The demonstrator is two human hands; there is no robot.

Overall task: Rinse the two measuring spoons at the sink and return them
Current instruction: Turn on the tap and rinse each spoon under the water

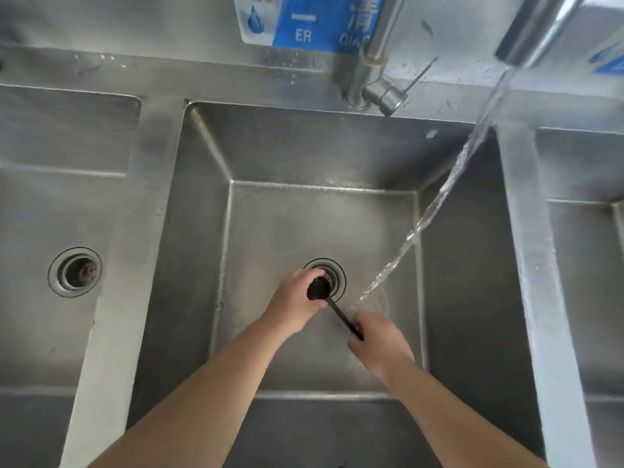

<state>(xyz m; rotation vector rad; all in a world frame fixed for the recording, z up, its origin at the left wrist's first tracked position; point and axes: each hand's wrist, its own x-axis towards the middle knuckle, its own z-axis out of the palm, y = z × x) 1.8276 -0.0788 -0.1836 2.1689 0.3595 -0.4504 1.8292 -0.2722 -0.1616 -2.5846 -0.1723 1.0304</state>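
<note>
A black measuring spoon [324, 293] is held low in the middle steel sink basin [337, 153], just over its drain [332, 271]. My left hand [293, 302] wraps around the spoon's round bowl. My right hand [378, 342] grips the far end of its thin handle. Water [449, 184] runs from the faucet spout [533, 32] at the upper right and lands on the basin floor just right of the spoon, close to my right hand. Only one spoon is in view.
A second basin with its own drain [75, 271] lies to the left, and a third basin [587, 265] to the right. The faucet base and lever [378, 89] stand on the back ledge. A blue and white sign [304, 21] hangs on the back wall.
</note>
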